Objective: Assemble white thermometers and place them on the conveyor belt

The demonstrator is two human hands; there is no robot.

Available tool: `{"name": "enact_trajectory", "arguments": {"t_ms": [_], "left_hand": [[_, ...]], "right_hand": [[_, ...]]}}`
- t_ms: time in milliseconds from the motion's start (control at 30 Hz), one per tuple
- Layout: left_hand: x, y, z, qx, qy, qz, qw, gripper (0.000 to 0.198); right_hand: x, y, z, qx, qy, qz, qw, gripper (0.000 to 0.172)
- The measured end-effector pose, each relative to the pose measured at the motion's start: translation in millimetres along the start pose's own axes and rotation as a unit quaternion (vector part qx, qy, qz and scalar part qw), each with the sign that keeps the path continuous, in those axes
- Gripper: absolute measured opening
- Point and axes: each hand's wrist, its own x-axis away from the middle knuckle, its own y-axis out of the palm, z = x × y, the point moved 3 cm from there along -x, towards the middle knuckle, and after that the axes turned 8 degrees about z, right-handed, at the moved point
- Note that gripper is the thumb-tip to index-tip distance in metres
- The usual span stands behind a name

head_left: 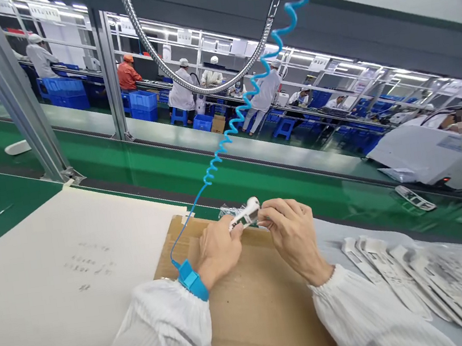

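Note:
My left hand [219, 249] and my right hand [294, 238] hold a small white plastic part [245, 214] between their fingertips, above a sheet of brown cardboard [251, 319]. The part's rounded end points up and to the right. Around my left wrist sits a blue wrist strap [192, 280], and its coiled blue cord [222, 154] rises toward the overhead frame. White ribbed sleeves [159, 337] cover both forearms. A crumpled clear plastic bag [230, 212] lies just behind the part.
Several white plastic parts [418, 278] lie on clear film to my right. A large white sheet [58, 289] with small printing lies to my left. Beyond runs a green conveyor belt [196, 166], with co-workers and blue crates [65, 93] farther back. A metal hose [182, 71] hangs overhead.

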Motion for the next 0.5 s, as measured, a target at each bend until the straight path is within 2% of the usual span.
{"name": "enact_trajectory", "arguments": {"t_ms": [100, 167, 233, 333, 433, 500], "left_hand": [[-9.3, -6.9, -11.0, 0.008, -0.084, 0.064, 0.994, 0.030], [-14.3, -11.3, -16.3, 0.012, -0.097, 0.095, 0.991, 0.029], [-16.4, -13.8, -18.5, 0.020, -0.098, 0.110, 0.989, 0.027], [-15.7, -14.6, -16.5, 0.012, -0.087, 0.105, 0.991, 0.027], [-15.5, -15.2, -15.0, 0.007, -0.087, 0.100, 0.991, 0.029], [-16.5, -15.5, -16.0, 0.012, -0.095, 0.095, 0.991, 0.031]], "right_hand": [[1.8, 13.9, 1.5, -0.105, 0.079, -0.047, 0.990, 0.016], [0.8, 32.3, 9.4, -0.145, 0.161, -0.074, 0.973, 0.015], [-0.1, 54.4, 19.2, -0.134, 0.230, -0.114, 0.957, 0.013], [1.0, 76.0, 30.7, -0.077, 0.254, -0.155, 0.952, 0.011], [8.1, 71.4, 41.2, -0.060, 0.234, -0.155, 0.958, 0.006], [18.4, 53.5, 54.3, -0.049, 0.228, -0.156, 0.960, 0.018]]}}
